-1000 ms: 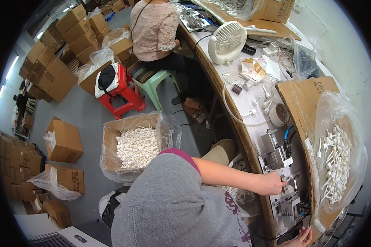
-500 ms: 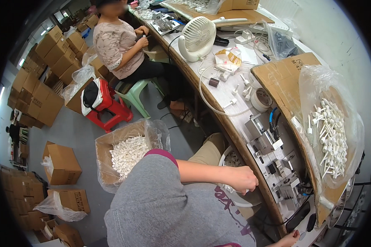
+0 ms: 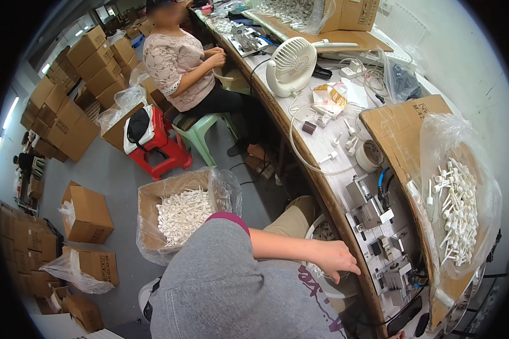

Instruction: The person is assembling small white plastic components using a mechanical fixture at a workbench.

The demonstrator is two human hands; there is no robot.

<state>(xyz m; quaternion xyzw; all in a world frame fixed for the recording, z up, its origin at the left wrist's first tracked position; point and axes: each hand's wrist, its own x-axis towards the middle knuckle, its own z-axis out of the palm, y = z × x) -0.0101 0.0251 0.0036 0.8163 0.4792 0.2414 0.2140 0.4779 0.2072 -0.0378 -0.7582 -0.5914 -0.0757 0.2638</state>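
My left hand (image 3: 338,261) reaches over a white bucket (image 3: 345,289) at the table's near edge. Its thumb hangs apart from the other fingers, and I see nothing in its grip. White plastic parts (image 3: 316,270) lie in the bucket beneath the wrist. Just beyond the hand, a metal clamping fixture (image 3: 387,248) with blocks and a blue air hose stands on the table. Only a sliver of my right hand (image 3: 399,335) shows at the lower edge, near a dark phone-like object (image 3: 406,316); its fingers are hidden.
Plastic-lined cardboard (image 3: 401,124) holds a heap of white stemmed parts (image 3: 458,209) beyond the fixture. A fan (image 3: 291,66) and tape roll (image 3: 369,155) stand on the table. A box of white parts (image 3: 184,214) sits on the floor. Another person (image 3: 178,68) sits near a red stool (image 3: 158,148).
My left hand has gone from curled fingers to a looser, spread shape. My right hand has mostly slipped out below the lower edge. The whole view has shifted slightly.
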